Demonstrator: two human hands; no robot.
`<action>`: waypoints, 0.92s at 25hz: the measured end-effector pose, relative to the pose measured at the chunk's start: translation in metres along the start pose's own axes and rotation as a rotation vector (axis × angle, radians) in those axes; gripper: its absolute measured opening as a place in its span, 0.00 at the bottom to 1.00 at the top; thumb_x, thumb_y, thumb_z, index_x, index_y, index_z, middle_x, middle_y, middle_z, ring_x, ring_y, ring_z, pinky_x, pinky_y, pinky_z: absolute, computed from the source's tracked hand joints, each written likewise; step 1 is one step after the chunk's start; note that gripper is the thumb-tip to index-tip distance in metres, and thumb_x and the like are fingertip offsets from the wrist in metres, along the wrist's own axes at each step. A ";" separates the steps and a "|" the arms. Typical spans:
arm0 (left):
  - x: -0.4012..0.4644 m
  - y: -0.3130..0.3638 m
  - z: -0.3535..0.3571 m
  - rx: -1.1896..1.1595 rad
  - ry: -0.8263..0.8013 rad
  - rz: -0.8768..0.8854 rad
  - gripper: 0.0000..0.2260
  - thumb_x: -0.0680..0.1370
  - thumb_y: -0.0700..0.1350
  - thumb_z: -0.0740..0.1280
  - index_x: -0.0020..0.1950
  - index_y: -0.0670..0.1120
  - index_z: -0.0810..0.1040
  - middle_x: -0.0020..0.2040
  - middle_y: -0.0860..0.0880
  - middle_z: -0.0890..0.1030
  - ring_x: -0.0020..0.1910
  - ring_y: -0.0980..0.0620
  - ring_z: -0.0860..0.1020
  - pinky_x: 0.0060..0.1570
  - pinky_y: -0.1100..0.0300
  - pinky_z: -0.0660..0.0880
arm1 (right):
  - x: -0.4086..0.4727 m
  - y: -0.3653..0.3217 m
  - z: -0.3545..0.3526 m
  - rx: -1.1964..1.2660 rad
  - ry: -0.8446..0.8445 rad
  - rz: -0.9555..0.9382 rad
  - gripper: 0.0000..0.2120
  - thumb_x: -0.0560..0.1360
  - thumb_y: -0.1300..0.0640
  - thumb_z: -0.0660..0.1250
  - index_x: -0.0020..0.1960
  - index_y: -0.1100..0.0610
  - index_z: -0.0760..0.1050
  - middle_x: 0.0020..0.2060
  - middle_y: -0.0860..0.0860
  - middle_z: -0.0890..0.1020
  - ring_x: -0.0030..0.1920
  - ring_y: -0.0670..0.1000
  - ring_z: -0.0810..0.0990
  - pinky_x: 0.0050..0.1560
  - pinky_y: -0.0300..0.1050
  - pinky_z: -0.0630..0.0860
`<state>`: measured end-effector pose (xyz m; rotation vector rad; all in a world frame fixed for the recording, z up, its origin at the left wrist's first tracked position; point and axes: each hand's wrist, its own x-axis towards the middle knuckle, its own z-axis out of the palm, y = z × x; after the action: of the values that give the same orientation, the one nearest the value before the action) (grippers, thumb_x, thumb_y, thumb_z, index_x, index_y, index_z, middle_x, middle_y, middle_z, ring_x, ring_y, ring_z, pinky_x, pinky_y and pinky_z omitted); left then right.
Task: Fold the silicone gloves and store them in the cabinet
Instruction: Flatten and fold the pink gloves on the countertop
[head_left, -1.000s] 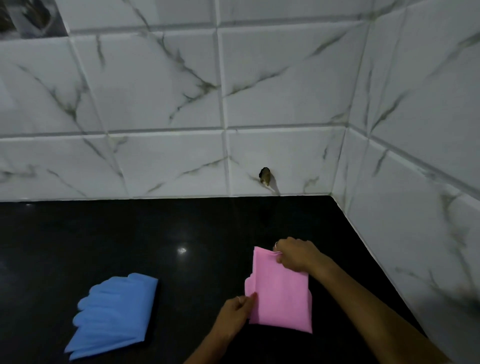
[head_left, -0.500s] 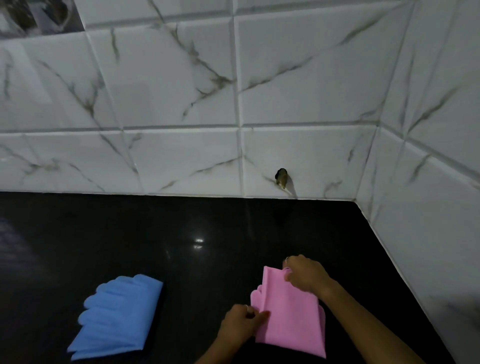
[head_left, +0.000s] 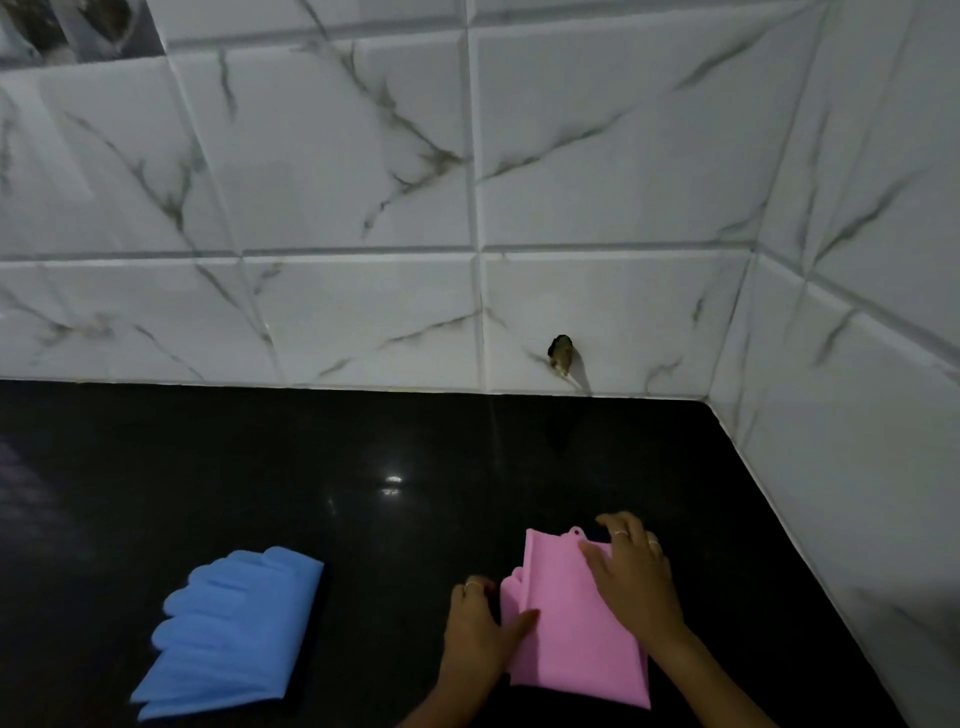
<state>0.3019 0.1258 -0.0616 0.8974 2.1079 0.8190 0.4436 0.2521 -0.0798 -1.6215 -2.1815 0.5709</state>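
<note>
A folded pink silicone glove (head_left: 569, 644) lies flat on the black countertop (head_left: 363, 519) at the lower right. My right hand (head_left: 631, 577) lies spread over its upper right part, fingers apart, pressing it down. My left hand (head_left: 480, 631) rests at the glove's left edge, thumb on the pink surface. A blue silicone glove (head_left: 234, 631), folded with its fingers pointing left, lies by itself on the counter to the left, away from both hands.
White marble-look tiled walls (head_left: 363, 208) stand behind the counter and along its right side, meeting in a corner at the back right. A small dark fitting (head_left: 562, 354) sticks out of the back wall just above the counter.
My right hand has let go of the glove's top corner and now lies flat on it. My left hand has moved from pinching the left edge to pressing on it.
</note>
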 end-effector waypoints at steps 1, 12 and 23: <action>0.001 0.001 0.000 -0.011 -0.008 -0.006 0.26 0.71 0.51 0.73 0.65 0.47 0.68 0.64 0.48 0.71 0.60 0.52 0.74 0.60 0.56 0.75 | -0.009 0.003 -0.003 0.056 0.040 0.071 0.23 0.77 0.45 0.60 0.70 0.51 0.66 0.71 0.51 0.66 0.70 0.52 0.67 0.67 0.49 0.68; 0.008 0.006 0.007 -0.052 -0.077 -0.078 0.24 0.75 0.46 0.70 0.68 0.44 0.66 0.66 0.45 0.74 0.60 0.50 0.76 0.54 0.57 0.77 | -0.055 0.011 -0.019 0.503 -0.191 0.633 0.33 0.73 0.56 0.70 0.73 0.56 0.59 0.67 0.59 0.72 0.62 0.58 0.75 0.57 0.53 0.74; -0.005 0.025 0.032 -0.114 -0.160 -0.066 0.22 0.76 0.44 0.68 0.69 0.44 0.67 0.67 0.44 0.73 0.63 0.48 0.75 0.59 0.53 0.76 | -0.068 0.020 -0.048 0.776 -0.060 0.677 0.30 0.71 0.67 0.68 0.71 0.57 0.63 0.63 0.61 0.74 0.57 0.59 0.76 0.53 0.55 0.76</action>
<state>0.3382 0.1444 -0.0592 0.8018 1.9217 0.7982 0.5029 0.1968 -0.0523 -1.8109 -1.1145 1.4391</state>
